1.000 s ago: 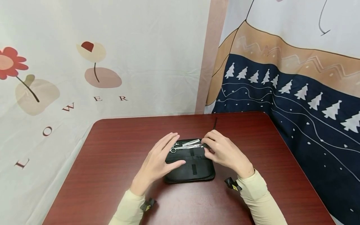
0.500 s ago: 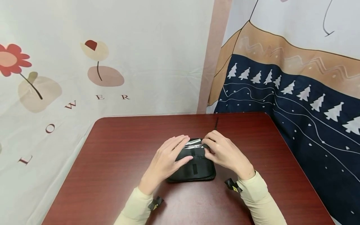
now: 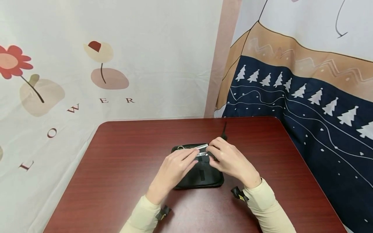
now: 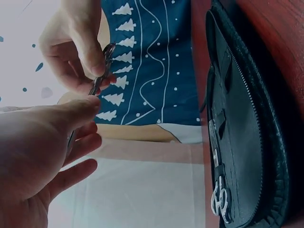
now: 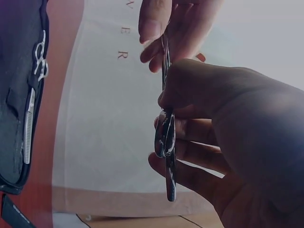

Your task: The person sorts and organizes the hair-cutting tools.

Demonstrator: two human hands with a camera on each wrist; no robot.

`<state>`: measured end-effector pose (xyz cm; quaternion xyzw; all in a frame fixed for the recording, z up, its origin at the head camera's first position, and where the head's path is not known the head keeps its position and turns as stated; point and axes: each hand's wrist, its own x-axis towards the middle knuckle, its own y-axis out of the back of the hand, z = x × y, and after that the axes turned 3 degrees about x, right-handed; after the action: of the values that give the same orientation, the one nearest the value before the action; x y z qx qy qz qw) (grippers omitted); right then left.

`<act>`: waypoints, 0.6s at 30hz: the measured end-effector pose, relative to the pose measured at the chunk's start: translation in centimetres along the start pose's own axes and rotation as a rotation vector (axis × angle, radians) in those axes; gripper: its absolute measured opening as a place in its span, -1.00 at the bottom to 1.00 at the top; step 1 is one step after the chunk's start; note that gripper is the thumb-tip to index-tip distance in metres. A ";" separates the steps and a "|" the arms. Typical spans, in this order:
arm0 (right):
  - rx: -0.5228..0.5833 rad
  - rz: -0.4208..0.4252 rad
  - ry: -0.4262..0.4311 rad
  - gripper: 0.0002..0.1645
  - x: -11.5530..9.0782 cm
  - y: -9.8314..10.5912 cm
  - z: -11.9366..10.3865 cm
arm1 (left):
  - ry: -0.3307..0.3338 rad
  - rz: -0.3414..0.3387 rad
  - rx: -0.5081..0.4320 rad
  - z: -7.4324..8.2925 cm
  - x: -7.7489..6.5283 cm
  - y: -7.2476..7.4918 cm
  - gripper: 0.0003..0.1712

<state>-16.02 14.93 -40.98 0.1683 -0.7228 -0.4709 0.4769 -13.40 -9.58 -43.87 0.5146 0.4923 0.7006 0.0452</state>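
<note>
A pair of silvery scissors (image 3: 201,154) is held between both hands over an open black zip case (image 3: 201,178). My left hand (image 3: 174,166) pinches the blades between thumb and fingers, plain in the left wrist view. My right hand (image 3: 231,161) grips the handle end, its thumb next to the finger rings (image 5: 160,135); the tail of the handle (image 5: 171,185) sticks out past the fingers. The scissors hang clear above the case in both wrist views. A second pair, with a toothed blade (image 5: 29,128), lies tucked under a loop in the case.
The case lies flat on a red-brown wooden table (image 3: 131,145). A slim black thing (image 3: 224,132) lies behind my right hand. Printed cloths, one pale (image 3: 163,64) and one navy with white trees (image 3: 262,97), hang behind and to the right.
My left hand has moved right, from beside the case to the blades, and its spread fingers have closed on them. The right hand keeps its hold, shifting only slightly.
</note>
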 end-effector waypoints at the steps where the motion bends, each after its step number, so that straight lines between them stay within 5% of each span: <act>1: -0.004 0.005 0.009 -0.85 0.0 -0.1 0.0 | -0.001 -0.011 0.003 0.1 0.0 0.0 -0.61; 18: -0.039 -0.005 0.044 -0.85 0.4 -1.0 -0.9 | -0.029 -0.005 0.093 0.6 -0.1 -0.2 -0.77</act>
<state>-15.66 13.64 -41.53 0.1711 -0.7024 -0.4824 0.4946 -12.96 -9.20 -44.08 0.5251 0.5249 0.6692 0.0299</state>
